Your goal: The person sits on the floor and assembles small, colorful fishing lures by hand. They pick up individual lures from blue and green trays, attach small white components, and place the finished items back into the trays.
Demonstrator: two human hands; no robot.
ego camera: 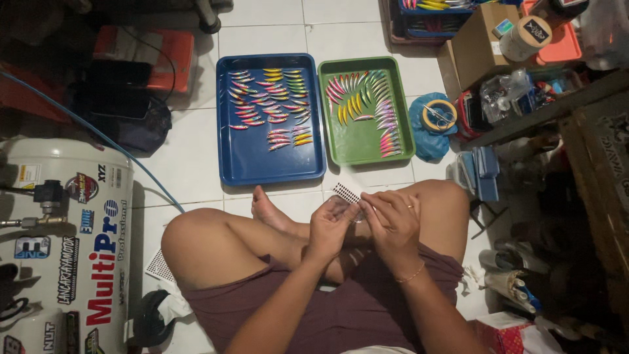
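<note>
The person sits cross-legged on the tiled floor [190, 164]. Both hands meet above the lap: the left hand [329, 229] and the right hand [393, 226] have their fingers closed together on a small clear item [347, 208], possibly a transparent packet; the view is too small to confirm. Just beyond the hands lies one white perforated mesh piece [346, 193]; a second mesh piece [159, 265] lies beside the left knee.

Farther out, two trays sit side by side on the floor. The blue tray [226, 167] holds roughly forty small coloured lures in rows, leaving its near portion bare. The green tray [363, 152] holds roughly thirty, fanned in colour groups. As a judgement, sorting is well advanced, with one item in hand.
</note>
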